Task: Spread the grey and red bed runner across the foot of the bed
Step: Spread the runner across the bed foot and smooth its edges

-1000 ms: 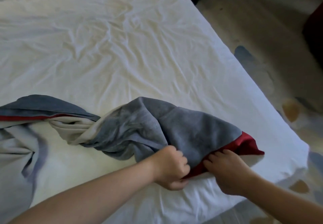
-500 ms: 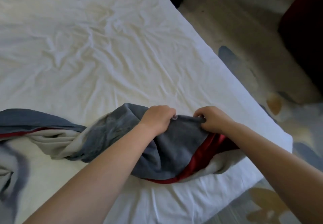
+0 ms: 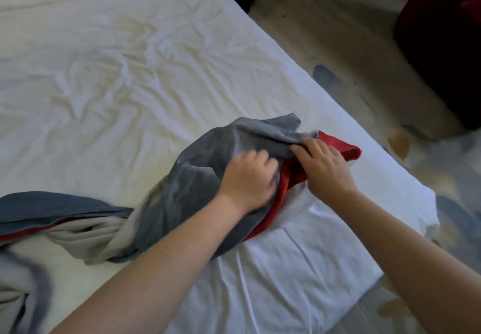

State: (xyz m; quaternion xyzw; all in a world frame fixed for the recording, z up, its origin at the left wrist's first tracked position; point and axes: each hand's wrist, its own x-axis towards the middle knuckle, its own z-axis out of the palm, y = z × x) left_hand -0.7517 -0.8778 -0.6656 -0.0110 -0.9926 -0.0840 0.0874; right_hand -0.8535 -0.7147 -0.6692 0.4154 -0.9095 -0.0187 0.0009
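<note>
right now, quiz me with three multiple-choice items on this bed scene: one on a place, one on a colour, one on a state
1. Where is the bunched end of the bed runner?
A. on the floor
B. on the white sheet near the bed's corner
C. on a chair

2. What colour is the band beside the right hand?
A. green
B. yellow
C. red

3. How does the runner lie?
A. twisted and bunched
B. spread flat
C. folded in a neat square

Answers:
1. B, the left hand and the right grip it on the sheet by the corner.
2. C, a red strip shows just past that hand.
3. A, it coils across the sheet from the left edge of view.
</note>
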